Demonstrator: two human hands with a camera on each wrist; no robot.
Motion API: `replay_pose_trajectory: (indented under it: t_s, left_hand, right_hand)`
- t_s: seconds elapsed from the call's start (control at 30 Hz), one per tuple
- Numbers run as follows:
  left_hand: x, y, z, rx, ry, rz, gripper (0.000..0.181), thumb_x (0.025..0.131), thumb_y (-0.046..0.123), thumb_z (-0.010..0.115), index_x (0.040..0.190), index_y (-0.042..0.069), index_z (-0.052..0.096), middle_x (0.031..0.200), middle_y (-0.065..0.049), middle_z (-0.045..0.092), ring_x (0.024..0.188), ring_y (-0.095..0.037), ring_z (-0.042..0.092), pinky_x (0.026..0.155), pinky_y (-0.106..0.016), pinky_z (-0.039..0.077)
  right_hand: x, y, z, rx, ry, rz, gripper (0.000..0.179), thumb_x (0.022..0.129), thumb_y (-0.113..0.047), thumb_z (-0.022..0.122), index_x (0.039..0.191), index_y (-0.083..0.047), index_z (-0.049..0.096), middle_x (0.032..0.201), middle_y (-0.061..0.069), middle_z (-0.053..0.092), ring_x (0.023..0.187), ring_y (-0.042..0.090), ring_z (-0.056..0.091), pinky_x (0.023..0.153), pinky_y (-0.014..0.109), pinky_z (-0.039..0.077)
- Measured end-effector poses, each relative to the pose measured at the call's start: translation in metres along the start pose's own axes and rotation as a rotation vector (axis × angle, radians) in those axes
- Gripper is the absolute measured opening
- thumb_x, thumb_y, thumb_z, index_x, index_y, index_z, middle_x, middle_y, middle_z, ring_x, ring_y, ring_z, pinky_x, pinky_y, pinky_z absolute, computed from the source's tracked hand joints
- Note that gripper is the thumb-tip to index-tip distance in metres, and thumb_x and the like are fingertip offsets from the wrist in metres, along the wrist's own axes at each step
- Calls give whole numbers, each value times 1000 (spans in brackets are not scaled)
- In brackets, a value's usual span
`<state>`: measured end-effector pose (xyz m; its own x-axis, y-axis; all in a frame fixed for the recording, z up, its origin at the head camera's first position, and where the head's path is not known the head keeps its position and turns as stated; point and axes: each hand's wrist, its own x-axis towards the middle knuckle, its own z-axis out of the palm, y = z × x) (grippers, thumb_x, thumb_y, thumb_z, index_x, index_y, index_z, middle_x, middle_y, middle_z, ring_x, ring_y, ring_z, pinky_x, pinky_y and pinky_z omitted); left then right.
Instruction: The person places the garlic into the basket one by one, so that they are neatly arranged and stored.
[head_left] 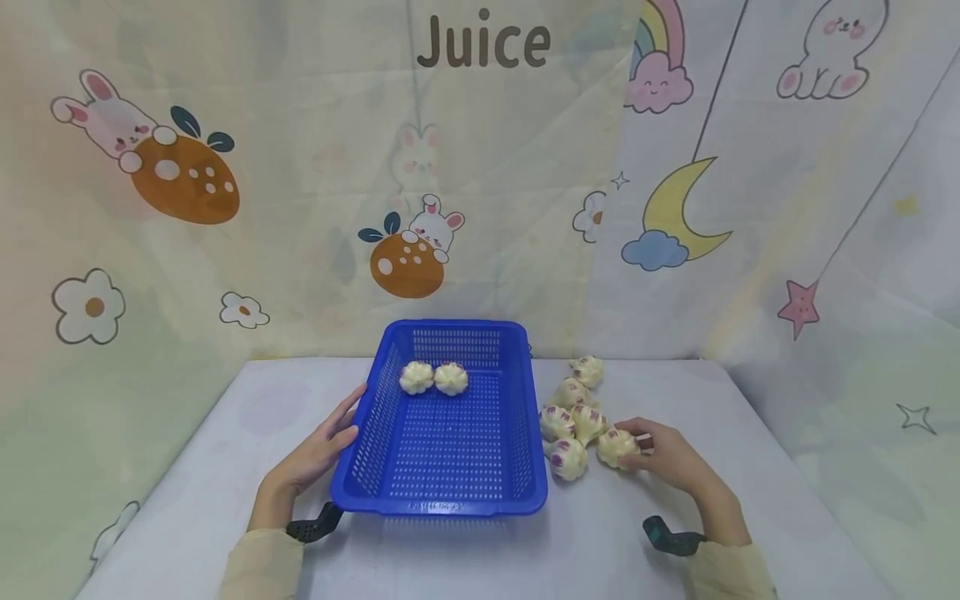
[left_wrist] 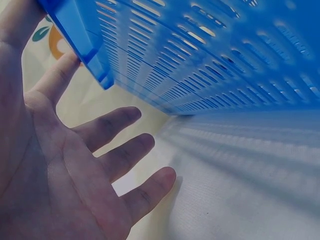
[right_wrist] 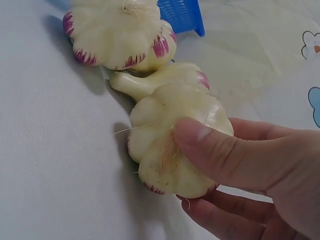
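Note:
A blue plastic basket (head_left: 450, 505) stands on the table with two garlic bulbs (head_left: 433, 378) side by side near its far left corner. My left hand (head_left: 315, 454) touches the basket's left rim with its thumb and a fingertip, the other fingers spread beside the slotted wall (left_wrist: 200, 60). To the right of the basket, my right hand (head_left: 667, 454) holds a garlic bulb (right_wrist: 170, 145), thumb on its root end and fingers curled round its far side. Several purple-streaked garlic bulbs (head_left: 568, 459) lie in a group between that hand and the basket.
The white table (head_left: 600, 550) runs back to a cloth backdrop (head_left: 300, 217) printed with cartoon rabbits, flowers and a moon. A dark wrist mount sits at each wrist, the left one (head_left: 315, 525) close to the basket's near left corner.

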<state>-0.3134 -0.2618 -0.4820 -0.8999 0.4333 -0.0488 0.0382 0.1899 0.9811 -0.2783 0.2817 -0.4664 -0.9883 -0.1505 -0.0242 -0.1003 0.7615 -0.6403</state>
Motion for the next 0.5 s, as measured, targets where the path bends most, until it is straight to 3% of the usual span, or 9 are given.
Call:
replay_pose_trajectory:
  t_s: [0.27,0.5]
  left_hand:
    - [4,-6,-3,-3,-16,13,61,101,33,43,149,46,8,159,-19,10,139,-49,24,107,-63,29]
    - [4,-5,-2,-25,-9,-13,62,100,36,45,149,47,9,159,-18,11,139,-49,27,107,-62,30]
  right_hand:
    - [-2,0,-4,7,-16,-2,48,73,-22,80,117,-11,62,114,11,64,104,32,61,84,46,53]
    - [-4,3,-7,42,-46,0,48,72,-24,81,115,-13,63,113,9,63,104,30,61,84,45,53]
